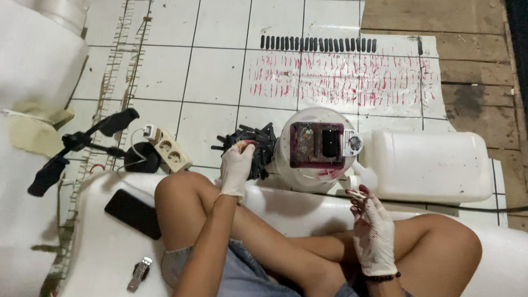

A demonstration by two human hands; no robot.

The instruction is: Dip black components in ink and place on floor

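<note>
I sit cross-legged on a white cushion (106, 249), both hands in white gloves. My left hand (236, 165) reaches forward into a pile of small black sticks (258, 143) on the tiled floor; whether its fingers hold one, I cannot tell. My right hand (372, 227) is raised by my knee, pinching a thin small piece (356, 193) with red stains. Between the hands stands a white round bucket (315, 148) topped by a stained pink-and-black block.
A white jerrycan (430, 163) lies right of the bucket. A row of black sticks (318, 44) and a sheet with red marks (348, 79) lie ahead. A power strip (170, 149), a small tripod (80, 144), a black phone (134, 213) and a lighter (139, 273) are to my left.
</note>
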